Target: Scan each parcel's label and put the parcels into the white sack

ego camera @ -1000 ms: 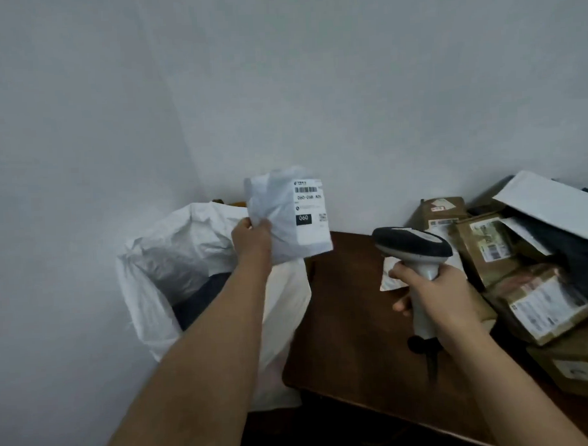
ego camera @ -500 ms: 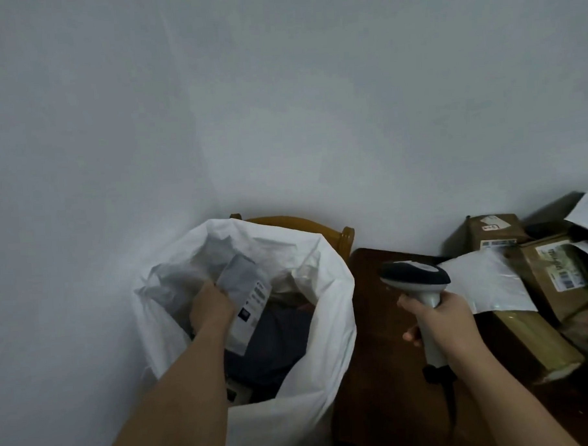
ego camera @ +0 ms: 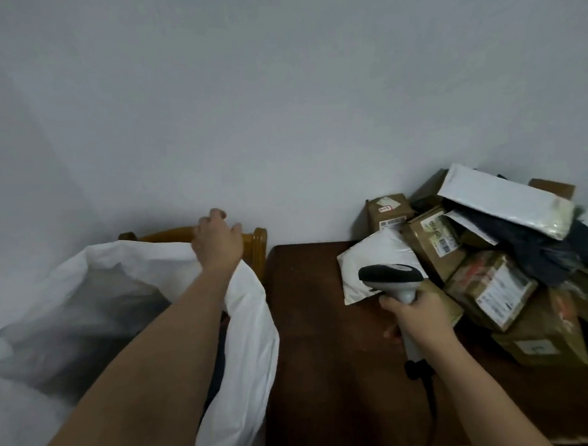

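Parcels (ego camera: 482, 248) sit heaped at the far right of the table (ego camera: 325, 356), against the wall: brown cartons, a white mailer (ego camera: 378, 263) at the near-left edge of the heap, a long white mailer (ego camera: 507, 201) tilted across the top. Several labels face up or toward the person, which I judge makes them scannable with little turning.

White sack (ego camera: 250, 326) stands left of the table, mouth open, rim touching or just beside the table's left edge. Dark contents inside; blurred, can't tell items apart. Placement makes sense: short sideways transfer from heap to sack.

Left hand (ego camera: 217, 243) is empty, fingers loosely spread, above the sack's far rim and in front of the chair back (ego camera: 256, 244). Can't tell if it touches the chair. Right hand (ego camera: 418, 313) grips the scanner (ego camera: 389, 279) by its handle, head pointing away toward the white mailer, cable (ego camera: 428, 402) trailing down toward the near table edge.

Room: bare tabletop between sack and heap gives a free lane for the left hand to cross. Constraints: wall close behind the heap, top mailer looks perched and could slide if a lower carton is pulled. Nearest white mailer looks like the easiest next pick.
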